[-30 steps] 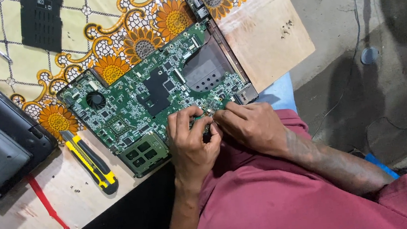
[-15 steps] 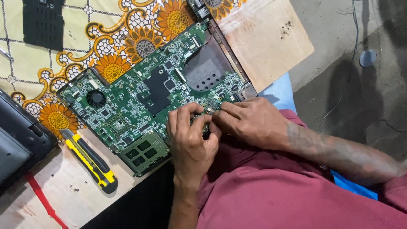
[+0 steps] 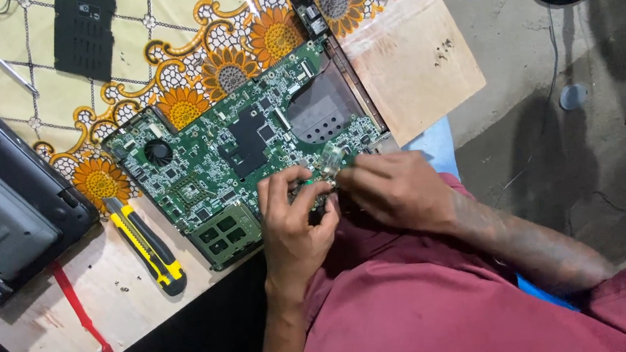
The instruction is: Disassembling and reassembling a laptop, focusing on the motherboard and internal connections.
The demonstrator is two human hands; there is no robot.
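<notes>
Left hand: the left hand (image 3: 293, 227) rests on the near edge of the green circuit board (image 3: 243, 148), its fingers (image 3: 294, 196) curled narrow and pressed on the board's edge; whether they pinch anything I cannot tell.
Right hand: the right hand (image 3: 397, 190) lies just beside the left, knuckles up, its fingers (image 3: 354, 166) closed on a small clear-handled tool (image 3: 329, 159) with a bit of green at its tip, which meets the board between the two hands.
Circuit board: it lies flat on the counter (image 3: 416, 61), directly under and beyond the fingers, tilted across the patterned cloth; a small round black fan (image 3: 157, 151) sits at its end far from the fingers, and a dull metal plate (image 3: 319, 111) is just beyond the right hand.
Cloth: a sunflower-patterned cloth (image 3: 182, 59) covers the counter beyond the board.
Knife: a yellow and black utility knife (image 3: 145, 245) lies on bare wood, off to the left hand's outer side, near the board's corner but apart from it.
Brush: a red-handled toothbrush (image 3: 81, 315) lies farther out than the knife.
Laptop: a dark laptop base (image 3: 6, 210) is at the far left edge, well apart from the fingers.
Black cover: a flat black plastic panel (image 3: 85, 33) rests on the cloth, well beyond the board.
Shirt: a maroon shirt (image 3: 445, 300) fills the space nearest the wrists.
</notes>
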